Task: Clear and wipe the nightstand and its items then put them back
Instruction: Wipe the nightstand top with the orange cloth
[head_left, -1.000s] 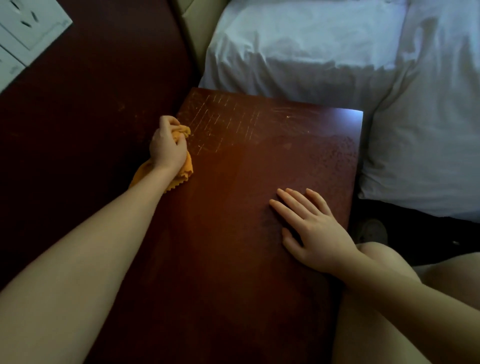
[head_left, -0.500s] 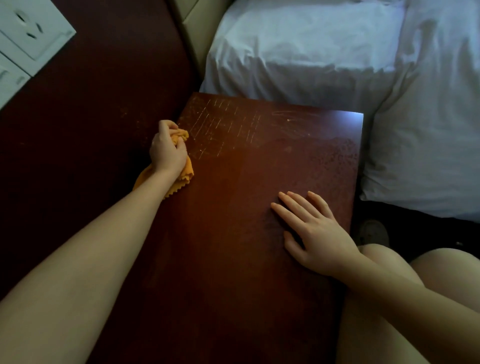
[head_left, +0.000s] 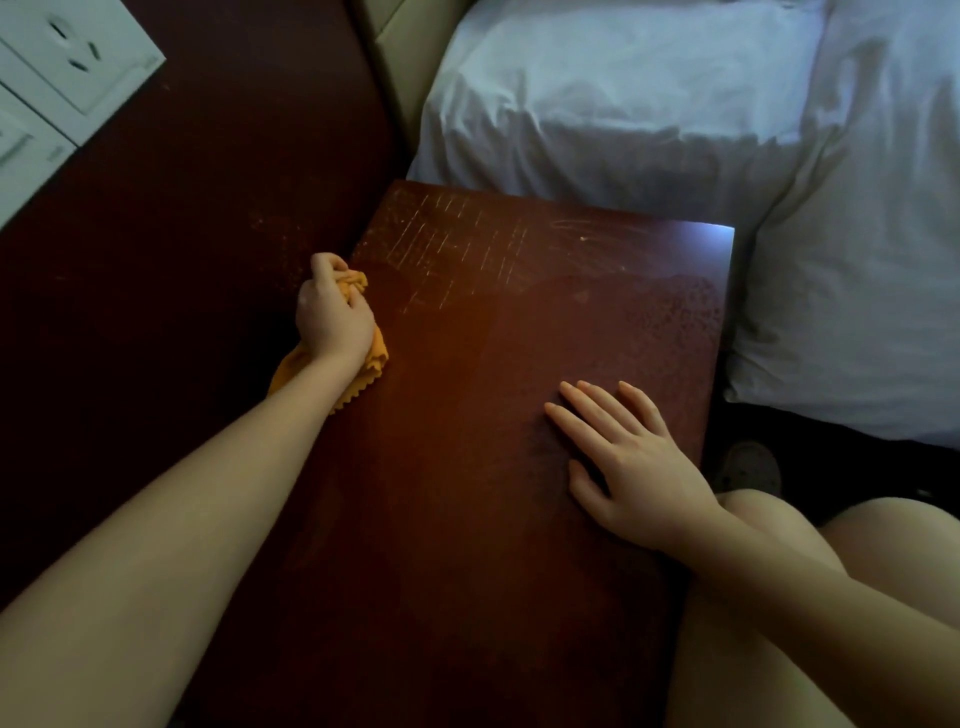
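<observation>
The dark red-brown nightstand top (head_left: 493, 467) fills the middle of the head view, bare, with pale scratch lines near its far left corner. My left hand (head_left: 332, 312) grips a bunched orange cloth (head_left: 376, 358) and presses it on the top's left edge, beside the wall panel. My right hand (head_left: 628, 457) lies flat on the right part of the top, fingers straight and spread, holding nothing.
A bed with white sheets (head_left: 623, 104) runs along the far edge, and a white pillow or duvet (head_left: 857, 286) hangs at the right. A dark wooden wall panel (head_left: 182, 260) with white sockets (head_left: 67, 67) stands at the left. My bare knees (head_left: 779, 545) are at the lower right.
My left hand with the cloth has shifted slightly toward me along the left edge. My right hand has stayed in place.
</observation>
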